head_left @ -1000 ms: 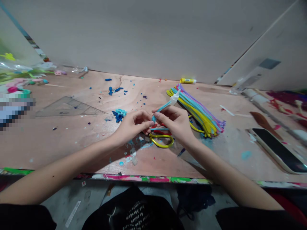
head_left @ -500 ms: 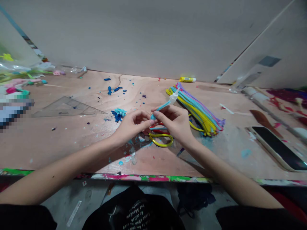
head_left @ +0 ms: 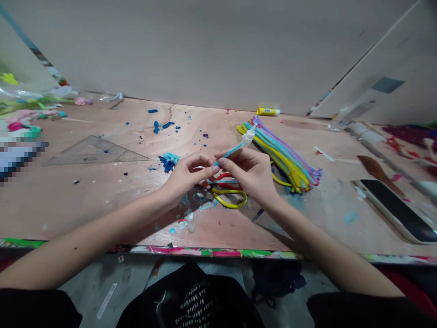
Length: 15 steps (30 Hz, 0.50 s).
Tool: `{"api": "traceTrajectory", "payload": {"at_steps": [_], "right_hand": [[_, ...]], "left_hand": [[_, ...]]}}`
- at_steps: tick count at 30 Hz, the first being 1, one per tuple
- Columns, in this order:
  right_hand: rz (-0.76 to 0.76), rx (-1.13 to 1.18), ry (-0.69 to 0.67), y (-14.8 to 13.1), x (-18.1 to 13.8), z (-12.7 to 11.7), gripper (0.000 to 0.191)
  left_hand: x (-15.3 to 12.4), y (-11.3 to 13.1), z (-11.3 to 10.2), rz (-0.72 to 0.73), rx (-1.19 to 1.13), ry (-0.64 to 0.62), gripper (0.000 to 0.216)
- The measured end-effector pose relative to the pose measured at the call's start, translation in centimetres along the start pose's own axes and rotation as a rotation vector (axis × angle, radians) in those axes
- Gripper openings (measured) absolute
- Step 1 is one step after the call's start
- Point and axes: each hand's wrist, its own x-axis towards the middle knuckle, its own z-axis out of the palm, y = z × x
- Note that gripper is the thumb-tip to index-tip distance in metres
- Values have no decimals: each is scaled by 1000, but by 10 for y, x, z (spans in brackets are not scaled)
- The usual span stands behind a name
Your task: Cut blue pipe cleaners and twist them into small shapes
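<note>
"What's the piece in hand?"

"A light-blue pipe cleaner [head_left: 230, 150] with a white plastic nozzle [head_left: 249, 135] on its far end, held between the two hands, above the wooden work table [head_left: 85, 209]."

"Which way does it lie?"

"Slanted: its low end sits at the fingers, and the nozzle end points up and away to the right, toward a bundle of pipe cleaners [head_left: 283, 159]. The right hand [head_left: 247, 175] is nearer the nozzle."

"And the hands?"

"The right is closed in a pinch on the stem. The left hand [head_left: 189, 175] is curled, its fingertips [head_left: 213, 169] at the low end; whether they grip it, I can't tell."

"What's beneath them?"

"What look like red and yellow scissor handles [head_left: 229, 198]. Blue scraps [head_left: 169, 162] lie just left."

"Containers?"

"Only a clear plastic bag [head_left: 20, 94] at the far left, holding colourful bits too blurred to name. Farther off are a set square [head_left: 99, 152], a yellow glue stick [head_left: 268, 111] and a phone [head_left: 396, 209]."
</note>
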Motion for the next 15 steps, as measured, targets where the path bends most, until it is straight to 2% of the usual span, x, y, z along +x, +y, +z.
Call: {"api": "traceTrajectory", "payload": {"at_steps": [5, 15], "right_hand": [[9, -32, 9, 0, -1, 0, 11], [-116, -242, 20, -3, -1, -4, 11]], "left_hand": [[-1, 1, 2, -3, -15, 11, 22], [1, -2, 1, 6, -21, 20, 21]]}}
